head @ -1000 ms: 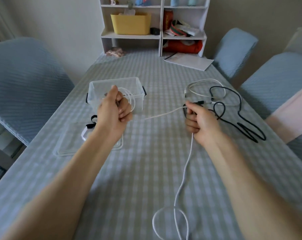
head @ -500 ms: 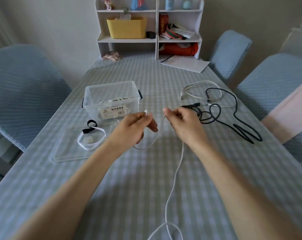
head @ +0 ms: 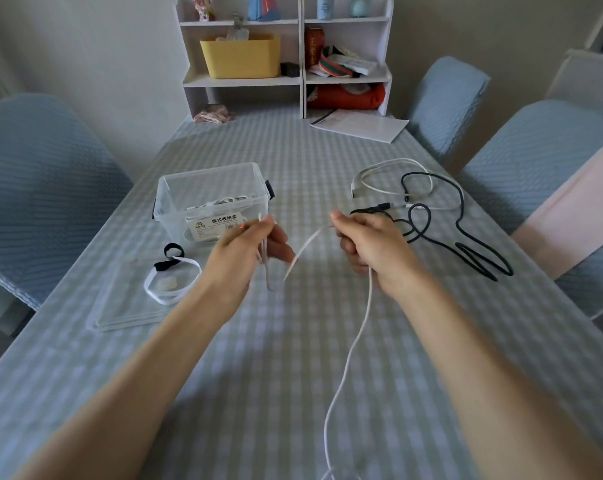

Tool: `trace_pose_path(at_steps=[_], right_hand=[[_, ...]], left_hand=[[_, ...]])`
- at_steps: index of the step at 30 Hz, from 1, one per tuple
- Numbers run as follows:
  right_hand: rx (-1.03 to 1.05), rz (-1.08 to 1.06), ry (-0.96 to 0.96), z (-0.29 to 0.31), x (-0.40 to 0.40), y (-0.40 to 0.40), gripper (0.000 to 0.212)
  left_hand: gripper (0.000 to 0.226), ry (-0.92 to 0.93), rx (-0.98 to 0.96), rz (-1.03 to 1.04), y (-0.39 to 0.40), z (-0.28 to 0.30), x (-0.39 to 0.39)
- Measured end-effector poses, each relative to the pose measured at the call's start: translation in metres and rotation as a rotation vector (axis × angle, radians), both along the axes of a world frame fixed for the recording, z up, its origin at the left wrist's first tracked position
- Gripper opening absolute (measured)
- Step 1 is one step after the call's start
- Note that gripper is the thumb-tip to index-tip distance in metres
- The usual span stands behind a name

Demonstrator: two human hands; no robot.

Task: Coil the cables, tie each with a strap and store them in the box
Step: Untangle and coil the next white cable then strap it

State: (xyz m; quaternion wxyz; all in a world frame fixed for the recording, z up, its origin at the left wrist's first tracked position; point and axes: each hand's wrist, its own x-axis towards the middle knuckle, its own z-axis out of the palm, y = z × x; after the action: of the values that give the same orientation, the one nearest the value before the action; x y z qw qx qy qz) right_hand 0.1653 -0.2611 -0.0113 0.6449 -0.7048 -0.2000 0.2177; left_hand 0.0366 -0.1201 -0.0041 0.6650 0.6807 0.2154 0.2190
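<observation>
Tablecloth [head: 293,358] open; hands apparently pinch cable [head: 357,337]

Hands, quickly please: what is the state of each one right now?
Left hand: closed, pinching the white cable near its end, a small loop hanging below.
Right hand: closed around the same white cable, further along.

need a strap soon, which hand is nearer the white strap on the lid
Left. The left hand holds the white cable just right of the white strap; the right hand grips the cable farther right, beyond the left.
</observation>
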Motion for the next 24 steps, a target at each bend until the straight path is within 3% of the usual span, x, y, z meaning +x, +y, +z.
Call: trace_pose_path(at_steps=[5,9,11,15,17,21,24], right_hand=[[0.005,-0.095,0.102,0.001,0.007,-0.003,0.034],[-0.037,-0.104,0.152,0.0,0.007,-0.004,0.031],[-0.052,-0.113,0.179,-0.003,0.009,-0.003,0.033],[-0.141,-0.128,0.147,-0.01,0.013,-0.001,0.034],[-0.195,-0.135,0.074,-0.01,0.013,-0.003,0.03],[-0.321,-0.085,-0.215,-0.013,0.008,-0.001,0.025],[-0.3,0.015,-0.327,-0.007,-0.003,-0.001,0.044]], left_hand=[[0.033,0.107,0.044,0.14,0.01,0.003,-0.004],[0.031,-0.045,-0.194,0.131,0.01,0.01,-0.005],[0.03,-0.034,-0.219,0.132,0.012,0.011,-0.005],[0.033,0.279,0.319,0.193,0.016,0.009,-0.008],[0.034,0.258,0.42,0.208,0.013,0.01,-0.008],[0.029,0.134,0.148,0.145,0.004,0.014,-0.007],[0.024,0.05,-0.063,0.088,0.003,0.013,-0.006]])
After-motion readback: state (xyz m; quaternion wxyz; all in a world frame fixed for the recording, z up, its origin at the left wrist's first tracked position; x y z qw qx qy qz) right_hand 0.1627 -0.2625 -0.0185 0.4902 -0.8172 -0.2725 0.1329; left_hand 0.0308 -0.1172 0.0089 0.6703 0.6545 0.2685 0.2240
